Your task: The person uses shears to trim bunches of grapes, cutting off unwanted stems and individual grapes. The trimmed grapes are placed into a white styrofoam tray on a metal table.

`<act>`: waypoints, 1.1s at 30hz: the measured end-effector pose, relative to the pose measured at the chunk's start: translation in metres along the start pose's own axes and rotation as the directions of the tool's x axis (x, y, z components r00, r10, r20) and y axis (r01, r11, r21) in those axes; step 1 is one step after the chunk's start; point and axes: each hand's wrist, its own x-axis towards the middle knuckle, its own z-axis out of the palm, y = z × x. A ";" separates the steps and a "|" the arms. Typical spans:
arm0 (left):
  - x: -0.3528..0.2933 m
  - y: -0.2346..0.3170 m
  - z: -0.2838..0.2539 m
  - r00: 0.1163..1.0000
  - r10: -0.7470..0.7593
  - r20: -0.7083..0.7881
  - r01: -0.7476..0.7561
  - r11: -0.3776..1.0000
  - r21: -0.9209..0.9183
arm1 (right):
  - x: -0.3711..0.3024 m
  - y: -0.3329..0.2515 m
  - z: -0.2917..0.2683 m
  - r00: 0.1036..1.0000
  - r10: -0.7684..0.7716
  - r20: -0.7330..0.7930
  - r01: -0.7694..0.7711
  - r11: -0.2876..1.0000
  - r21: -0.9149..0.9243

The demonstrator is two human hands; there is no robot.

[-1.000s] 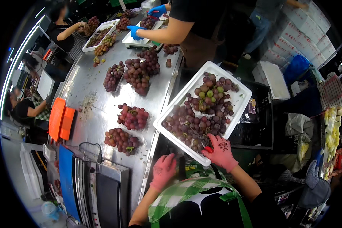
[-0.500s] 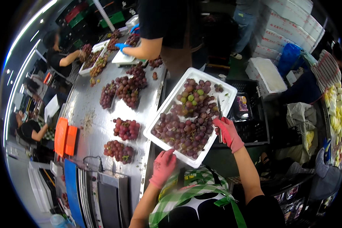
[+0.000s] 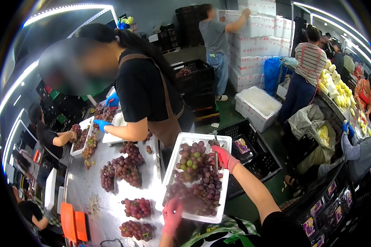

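Observation:
A white foam tray [image 3: 225, 173] filled with loose-hanging bunches of red and green grapes [image 3: 196, 177] lies tilted in front of me, at the right edge of the metal table. My right hand [image 3: 225, 158], in a pink glove, closes on a pair of slim metal scissors [image 3: 217, 161] over the tray's right side. At the tray's lower left corner is my left hand [image 3: 172, 214], also pink-gloved; motion smears its fingers. Two small red grape bunches [image 3: 136, 208] sit on the table left of the tray, with larger bunches [image 3: 127, 168] farther up.
The metal table [image 3: 84, 177] bears an orange plastic piece [image 3: 73, 222]. Across from me a co-worker in a brown apron [image 3: 164, 111] leans over a white scale. A black crate [image 3: 257, 164] holding a packed clear box stands right of the tray. White cartons [image 3: 251, 49] are stacked behind.
My view has tilted upward, bringing the co-worker and cartons into sight. My right hand has turned the scissors, and my left hand has come up over the tray's corner.

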 end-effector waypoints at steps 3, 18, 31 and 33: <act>0.047 -0.013 -0.001 0.991 0.135 -0.003 -0.134 0.987 0.083 | 0.018 0.001 -0.002 0.999 0.004 0.040 -0.006 0.999 0.043; 0.210 -0.019 0.067 0.723 -0.215 0.657 0.575 0.714 -0.400 | 0.001 -0.007 0.033 0.951 0.114 0.286 -0.098 0.993 -0.072; 0.149 0.055 0.026 0.870 -0.317 0.378 0.458 0.805 -0.378 | -0.027 0.020 0.033 0.856 0.055 0.513 -0.205 0.949 0.241; 0.130 0.089 0.008 0.760 -0.510 0.403 0.649 0.623 -0.436 | -0.045 0.023 0.036 0.834 0.038 0.550 -0.247 0.918 0.311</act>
